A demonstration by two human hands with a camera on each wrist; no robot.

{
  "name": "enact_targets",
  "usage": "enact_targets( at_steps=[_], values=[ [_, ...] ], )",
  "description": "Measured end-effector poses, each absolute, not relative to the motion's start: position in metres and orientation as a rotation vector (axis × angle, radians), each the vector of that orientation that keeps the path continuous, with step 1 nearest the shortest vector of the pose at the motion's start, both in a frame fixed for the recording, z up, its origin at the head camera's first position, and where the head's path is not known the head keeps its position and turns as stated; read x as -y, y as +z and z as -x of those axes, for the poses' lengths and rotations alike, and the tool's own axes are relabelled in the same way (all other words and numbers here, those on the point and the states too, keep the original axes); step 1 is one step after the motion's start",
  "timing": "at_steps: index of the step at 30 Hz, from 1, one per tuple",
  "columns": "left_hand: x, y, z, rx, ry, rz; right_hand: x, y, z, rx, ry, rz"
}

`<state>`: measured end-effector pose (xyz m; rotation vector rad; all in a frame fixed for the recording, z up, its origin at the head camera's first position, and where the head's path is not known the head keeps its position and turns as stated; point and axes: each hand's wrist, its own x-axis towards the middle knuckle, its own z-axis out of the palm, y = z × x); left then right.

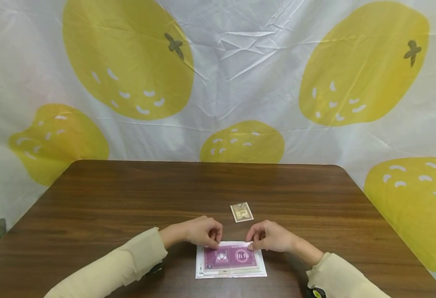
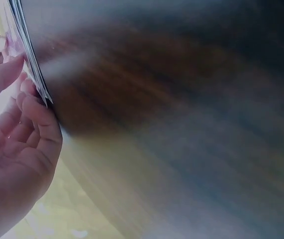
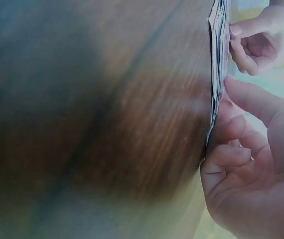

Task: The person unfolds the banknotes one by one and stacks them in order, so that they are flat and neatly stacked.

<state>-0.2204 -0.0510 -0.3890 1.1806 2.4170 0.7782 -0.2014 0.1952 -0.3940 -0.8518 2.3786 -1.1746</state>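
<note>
A purple banknote [image 1: 230, 260] lies on top of a thin stack of white-edged papers [image 1: 231, 275] near the table's front. My left hand [image 1: 204, 231] pinches the note at its far left corner, thumb on the printed face. At the far right corner, my right hand [image 1: 273, 236] holds the same note between thumb and fingers. The layered stack [image 3: 217, 59] shows edge-on in the right wrist view, with the right thumb against its top face. In the left wrist view the left hand [image 2: 22, 134] has curled fingers at the stack's edge.
A small brown-and-cream paper note [image 1: 242, 212] lies beyond the hands on the dark wooden table [image 1: 147, 186]. Behind the table hangs a white cloth with yellow fruit prints [image 1: 128, 62]. Both sleeves [image 1: 143, 250] are cream, with dark devices at the wrists.
</note>
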Motion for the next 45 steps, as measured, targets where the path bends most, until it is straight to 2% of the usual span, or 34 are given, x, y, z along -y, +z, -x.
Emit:
enact_targets(
  at_steps=[6, 17, 33, 45],
  values=[
    [0.053, -0.391, 0.221, -2.429, 0.784, -1.178, -0.195, -0.394, 0.201, -2.438, -1.129, 0.842],
    [0.059, -0.387, 0.236, -2.395, 0.994, -1.249, -0.202, -0.386, 0.211, -2.356, -1.328, 0.804],
    [0.048, -0.382, 0.265, -2.596, 1.161, -1.083, -0.214, -0.382, 0.242, -2.473, -1.407, 0.668],
    [0.037, -0.385, 0.281, -2.646, 1.078, -0.951, -0.221, -0.385, 0.264, -2.498, -1.400, 0.589]
  ],
)
